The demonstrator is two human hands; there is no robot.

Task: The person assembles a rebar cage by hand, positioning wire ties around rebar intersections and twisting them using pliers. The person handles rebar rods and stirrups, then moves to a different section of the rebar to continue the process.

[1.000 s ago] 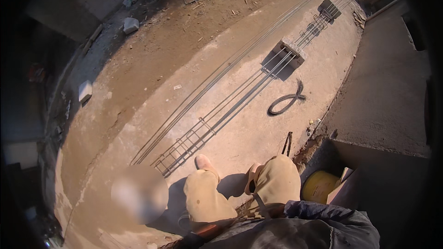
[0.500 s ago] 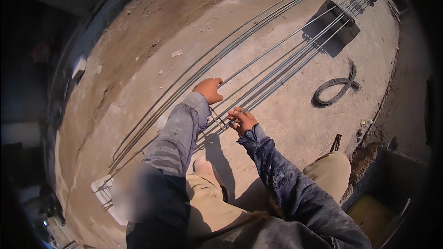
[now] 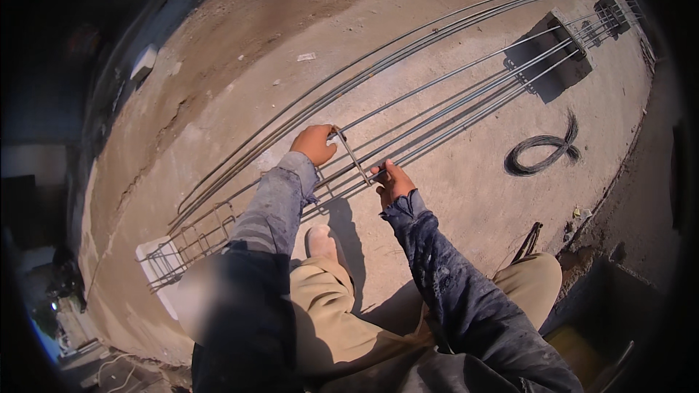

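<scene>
A long cage of steel reinforcing bars (image 3: 437, 118) runs from lower left to upper right in front of me. Across it sits a rectangular metal stirrup (image 3: 352, 154), looped around the bars. My left hand (image 3: 315, 144) is closed at the stirrup's far corner, beside the far bar; its fingertips are partly hidden. At the near corner, my right hand (image 3: 393, 180) has its fingers bent around the stirrup and near bar. More stirrups (image 3: 202, 236) stand along the cage's left end, partly covered by my left sleeve.
Dark blocks (image 3: 561, 65) hold up the cage at upper right, and a white block (image 3: 156, 262) lies under its left end. Loose bars (image 3: 349, 84) run along the far side. A coil of tie wire (image 3: 542, 153) and a dark hand tool (image 3: 528, 241) lie to the right.
Both hands have shifted slightly with the stirrup, which now stands more plainly across the bars. My view has turned, bringing the stirrups at the left end into sight.
</scene>
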